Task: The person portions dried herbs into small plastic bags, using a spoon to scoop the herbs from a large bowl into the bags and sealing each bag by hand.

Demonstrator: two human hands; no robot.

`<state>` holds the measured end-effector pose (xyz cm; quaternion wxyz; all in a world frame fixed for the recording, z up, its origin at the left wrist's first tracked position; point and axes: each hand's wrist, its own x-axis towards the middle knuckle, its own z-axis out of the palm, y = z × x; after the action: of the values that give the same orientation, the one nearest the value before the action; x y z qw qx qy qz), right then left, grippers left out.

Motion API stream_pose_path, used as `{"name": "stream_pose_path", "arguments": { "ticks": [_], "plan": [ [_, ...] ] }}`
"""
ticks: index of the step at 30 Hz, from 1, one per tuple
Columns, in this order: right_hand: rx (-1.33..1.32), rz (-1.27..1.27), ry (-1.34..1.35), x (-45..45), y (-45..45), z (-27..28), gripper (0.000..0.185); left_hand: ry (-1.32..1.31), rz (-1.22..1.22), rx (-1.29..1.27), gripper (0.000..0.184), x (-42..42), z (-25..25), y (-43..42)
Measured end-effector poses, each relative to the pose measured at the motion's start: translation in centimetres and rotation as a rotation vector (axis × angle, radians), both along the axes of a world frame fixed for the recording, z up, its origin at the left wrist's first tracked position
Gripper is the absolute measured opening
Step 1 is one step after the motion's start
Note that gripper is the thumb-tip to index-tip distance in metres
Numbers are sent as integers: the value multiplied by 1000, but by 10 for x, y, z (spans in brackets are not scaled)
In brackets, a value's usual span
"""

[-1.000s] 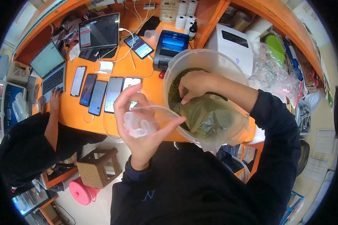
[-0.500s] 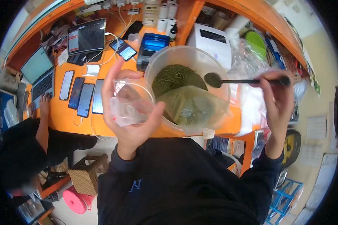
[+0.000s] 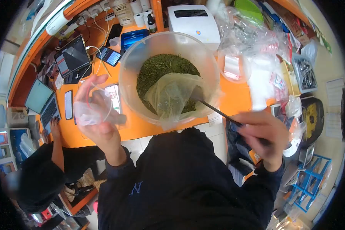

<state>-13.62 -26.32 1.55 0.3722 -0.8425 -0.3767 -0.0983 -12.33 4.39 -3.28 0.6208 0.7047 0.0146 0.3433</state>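
A clear round tub [image 3: 128,82] stands in front of me with dark green dried leaves [image 3: 168,65] inside. A translucent plastic bag [image 3: 172,96] lies in the tub over part of the leaves and hangs over its near rim. My right hand [image 3: 262,132], somewhat blurred, grips the handle of a black spoon [image 3: 220,112]. The spoon's head is inside the tub, at the right side of the bag. Left of the tub, my left hand [image 3: 103,132] is curled around a small clear plastic bag [image 3: 89,113] with a reddish line.
Several phones [image 3: 68,104], a tablet [image 3: 72,56] and a laptop [image 3: 41,97] sit at the left, where another person's hand [image 3: 55,129] rests on the keyboard. A white machine [image 3: 194,27] stands behind the tub. A round clear container [image 3: 234,69] and loose plastic bags [image 3: 253,34] lie rightward.
My right hand has come down and brought the spoon's head from above the tub's right side to the bag. My left hand has moved left, away from the tub, with the small bag.
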Motion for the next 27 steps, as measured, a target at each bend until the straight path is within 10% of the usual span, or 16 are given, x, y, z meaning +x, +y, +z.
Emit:
{"name": "stream_pose_path", "arguments": {
  "ticks": [10,20,27],
  "plan": [
    [-1017,-252,-557,31,60,-32,20,101,-134,-134,111,-18,-13,17],
    [-836,-86,-611,43,48,-27,8,98,54,-59,123,-28,-16,15],
    [-575,69,-103,51,27,-15,13,-33,82,128,112,-38,-31,22]
  ]
}}
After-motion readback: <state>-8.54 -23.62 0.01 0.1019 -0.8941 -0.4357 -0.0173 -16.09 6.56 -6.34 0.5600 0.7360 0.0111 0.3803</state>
